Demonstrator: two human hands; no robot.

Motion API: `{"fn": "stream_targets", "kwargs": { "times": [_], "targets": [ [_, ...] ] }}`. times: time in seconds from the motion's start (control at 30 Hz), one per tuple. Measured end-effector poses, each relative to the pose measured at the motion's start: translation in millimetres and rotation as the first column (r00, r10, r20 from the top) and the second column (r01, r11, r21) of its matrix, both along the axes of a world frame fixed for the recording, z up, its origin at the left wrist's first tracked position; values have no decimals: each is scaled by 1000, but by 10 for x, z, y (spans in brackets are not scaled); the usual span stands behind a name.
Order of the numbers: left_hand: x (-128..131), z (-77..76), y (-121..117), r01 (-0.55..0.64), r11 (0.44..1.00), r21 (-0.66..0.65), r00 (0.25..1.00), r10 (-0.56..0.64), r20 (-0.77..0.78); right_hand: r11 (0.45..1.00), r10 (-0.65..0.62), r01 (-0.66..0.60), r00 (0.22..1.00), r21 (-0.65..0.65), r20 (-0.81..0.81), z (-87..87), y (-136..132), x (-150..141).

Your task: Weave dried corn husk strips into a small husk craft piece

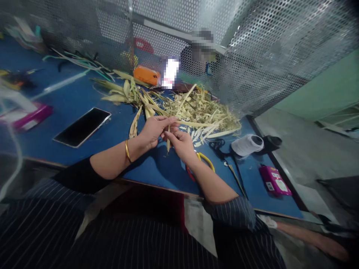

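My left hand [153,130], with a gold bangle on its wrist, pinches one end of a pale dried leaf strip [193,123] that runs off to the right. My right hand [181,144] is closed on the same strip, bending a short part of it downward. Both hands meet above the blue table [84,101], just in front of a heap of dried leaf scraps [202,110]. Longer dried leaves [126,93] lie to the left of the heap.
A black phone [82,127] lies left of my hands. Yellow-handled scissors [203,160] sit under my right wrist, black scissors [224,149], a white thread spool [247,145] and a pink box [275,181] further right. An orange case [146,75] stands by the perforated metal screen [266,56].
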State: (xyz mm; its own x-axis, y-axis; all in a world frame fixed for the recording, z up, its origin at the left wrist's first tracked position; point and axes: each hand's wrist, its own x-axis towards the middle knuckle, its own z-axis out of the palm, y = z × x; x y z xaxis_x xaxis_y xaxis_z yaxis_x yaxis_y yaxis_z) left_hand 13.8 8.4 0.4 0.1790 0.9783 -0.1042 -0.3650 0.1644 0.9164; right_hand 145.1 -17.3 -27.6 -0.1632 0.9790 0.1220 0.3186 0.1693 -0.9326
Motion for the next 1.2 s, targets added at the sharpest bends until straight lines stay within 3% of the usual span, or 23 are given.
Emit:
{"fn": "stream_targets", "kwargs": {
  "times": [0.17, 0.3, 0.5, 0.83, 0.9, 1.0, 1.1, 1.2],
  "targets": [
    [-94, 55, 32, 170, 981, 97, 985, -165, -60, 1000, 4, -2, 998, 24, -59, 28, -15, 51],
    [-121, 64, 65, 106, 984, 140, 993, -97, -69, 989, 144, -144, 989, -15, -17, 117, -84, 75],
    [-84, 73, 42, 41, 998, 57, 997, -37, -72, 929, 370, -370, 929, -25, 1, 195, -127, 108],
    [-72, 85, 58, 21, 1000, 4, 1000, -21, -6, 866, 500, -500, 865, -14, 39, 237, -145, 116],
    [-94, 91, 70, 37, 999, -4, 999, -37, 7, 904, 428, -428, 904, -11, 17, 201, -108, 135],
    [-123, 97, 75, 97, 995, -36, 995, -96, 11, 997, 82, -83, 970, 9, -230, 151, -26, 177],
    [-124, 82, 65, 172, 984, -48, 985, -172, 3, 983, -160, 181, 837, -12, -523, 135, 41, 210],
    [-99, 56, 40, 218, 975, -44, 976, -219, -20, 977, -172, 215, 784, 1, -596, 130, 56, 213]
  ]
}}
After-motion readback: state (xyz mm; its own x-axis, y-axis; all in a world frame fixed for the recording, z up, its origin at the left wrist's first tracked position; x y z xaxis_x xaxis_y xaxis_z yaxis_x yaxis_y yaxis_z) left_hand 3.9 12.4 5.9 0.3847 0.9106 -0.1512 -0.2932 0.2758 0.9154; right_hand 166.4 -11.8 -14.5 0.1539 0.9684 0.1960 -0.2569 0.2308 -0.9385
